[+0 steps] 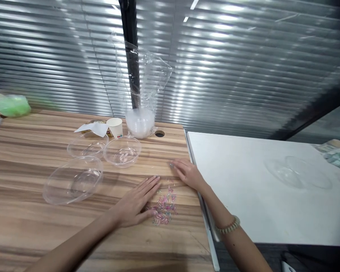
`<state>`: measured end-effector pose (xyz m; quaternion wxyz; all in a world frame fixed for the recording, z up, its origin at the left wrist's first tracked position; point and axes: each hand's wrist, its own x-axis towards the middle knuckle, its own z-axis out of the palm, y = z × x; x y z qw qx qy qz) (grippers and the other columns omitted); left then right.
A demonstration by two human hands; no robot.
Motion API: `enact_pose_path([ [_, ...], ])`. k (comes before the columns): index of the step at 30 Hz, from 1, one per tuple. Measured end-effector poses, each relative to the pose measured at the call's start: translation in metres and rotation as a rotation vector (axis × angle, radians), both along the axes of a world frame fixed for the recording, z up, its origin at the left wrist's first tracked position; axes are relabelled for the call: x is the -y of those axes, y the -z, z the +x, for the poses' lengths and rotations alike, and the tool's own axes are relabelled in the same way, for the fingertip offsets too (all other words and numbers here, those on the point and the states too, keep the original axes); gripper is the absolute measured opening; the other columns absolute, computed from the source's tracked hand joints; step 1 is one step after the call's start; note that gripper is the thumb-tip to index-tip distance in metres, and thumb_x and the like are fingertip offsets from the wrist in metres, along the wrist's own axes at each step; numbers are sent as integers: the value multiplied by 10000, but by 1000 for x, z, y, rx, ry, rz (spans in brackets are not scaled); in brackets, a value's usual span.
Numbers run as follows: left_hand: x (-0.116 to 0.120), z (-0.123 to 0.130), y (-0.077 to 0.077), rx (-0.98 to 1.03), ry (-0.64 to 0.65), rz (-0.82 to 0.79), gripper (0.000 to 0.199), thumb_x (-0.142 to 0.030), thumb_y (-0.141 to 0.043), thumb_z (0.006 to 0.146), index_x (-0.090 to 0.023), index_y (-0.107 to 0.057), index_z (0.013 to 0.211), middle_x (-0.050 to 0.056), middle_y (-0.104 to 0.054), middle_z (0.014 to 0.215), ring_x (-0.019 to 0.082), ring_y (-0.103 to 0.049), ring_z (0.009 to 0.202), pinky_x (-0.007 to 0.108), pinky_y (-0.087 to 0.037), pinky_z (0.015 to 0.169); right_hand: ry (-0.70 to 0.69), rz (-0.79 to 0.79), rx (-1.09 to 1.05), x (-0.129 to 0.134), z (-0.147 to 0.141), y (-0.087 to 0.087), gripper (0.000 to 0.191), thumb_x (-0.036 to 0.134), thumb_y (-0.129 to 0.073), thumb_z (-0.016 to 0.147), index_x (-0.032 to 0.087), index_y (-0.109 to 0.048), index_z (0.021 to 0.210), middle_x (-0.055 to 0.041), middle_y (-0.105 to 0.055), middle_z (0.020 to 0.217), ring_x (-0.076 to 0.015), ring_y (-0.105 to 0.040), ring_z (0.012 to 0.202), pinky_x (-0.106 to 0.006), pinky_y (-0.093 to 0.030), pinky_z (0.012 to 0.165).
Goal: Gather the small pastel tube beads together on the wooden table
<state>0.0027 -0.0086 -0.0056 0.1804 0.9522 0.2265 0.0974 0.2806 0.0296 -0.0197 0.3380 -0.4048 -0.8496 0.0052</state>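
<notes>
A loose pile of small striped tube beads, mostly pink with some pale blue, lies on the wooden table. My left hand rests flat beside the pile, fingers stretched out, its thumb touching the beads' near left edge. Beyond the pile to the right, my right hand lies low over the table by its right edge, fingers extended and slightly bent, holding nothing visible. Left of my hands stand three clear plastic bowls: a near one, a back left one and a back right one.
Behind the bowls are a paper cup, a white paper piece and bagged stacked bowls. A cable hole sits near the back edge. The white table adjoins on the right, bearing clear lids or bowls. A green bag lies far left.
</notes>
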Motion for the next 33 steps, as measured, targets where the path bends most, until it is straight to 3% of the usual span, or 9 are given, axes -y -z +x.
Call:
enact_pose_path([
  [6, -7, 0, 5, -14, -37, 56, 755, -508, -427, 967, -225, 2, 1520, 100, -118, 1558, 286, -159, 1430, 475, -143, 1175, -61, -84, -73, -1, -1, 3, 304, 121, -418, 945, 165, -571, 1204, -87, -621, 1169, -203, -552, 1105, -403, -461, 968],
  [10, -11, 13, 0, 20, -3, 62, 786, -529, -449, 949, -219, -10, 1522, 101, -105, 1558, 291, -134, 1435, 486, -90, 1176, -19, -155, -189, -1, 1, -1, 192, 195, -469, 938, 153, -646, 1001, -85, -659, 935, -197, -601, 882, -362, -502, 815],
  [14, -14, 28, -6, 12, 138, 9, 765, -478, -477, 949, -222, -41, 1524, 101, -182, 1540, 271, -188, 1425, 488, -37, 1177, -28, -226, -230, 1, 3, -4, 178, 256, -532, 919, 149, -662, 860, -37, -642, 732, -125, -562, 597, -247, -485, 590],
  [19, -13, 14, -10, 32, 95, -33, 704, -389, -458, 971, -260, -41, 1522, 66, -206, 1535, 254, -217, 1418, 493, -44, 1177, -99, -331, -234, 7, -3, -5, 183, 288, -568, 912, 152, -681, 866, -9, -637, 678, -107, -558, 554, -202, -457, 510],
  [23, -15, -5, -10, -6, 84, -68, 661, -334, -429, 991, -280, -37, 1520, 37, -187, 1540, 234, -190, 1426, 474, -76, 1186, -164, -285, -217, 14, -17, -6, 142, 262, -607, 893, 169, -694, 956, -47, -664, 876, -163, -609, 799, -299, -515, 741],
  [27, -17, -8, -9, -21, 104, -93, 614, -314, -434, 994, -284, -111, 1515, 35, -206, 1531, 232, -218, 1417, 465, -116, 1187, -217, -225, -213, 23, -27, -6, 183, 250, -564, 926, 185, -678, 1054, -71, -651, 1080, -201, -573, 1064, -391, -472, 954],
  [33, -16, -7, -7, -28, 117, -72, 673, -351, -466, 980, -272, -71, 1519, 50, -154, 1541, 251, -192, 1422, 481, -114, 1184, -278, -352, -28, 50, -18, -7, 439, 288, -449, 991, 195, -410, 1418, -82, -452, 1408, -194, -355, 1355, -437, -327, 1135],
])
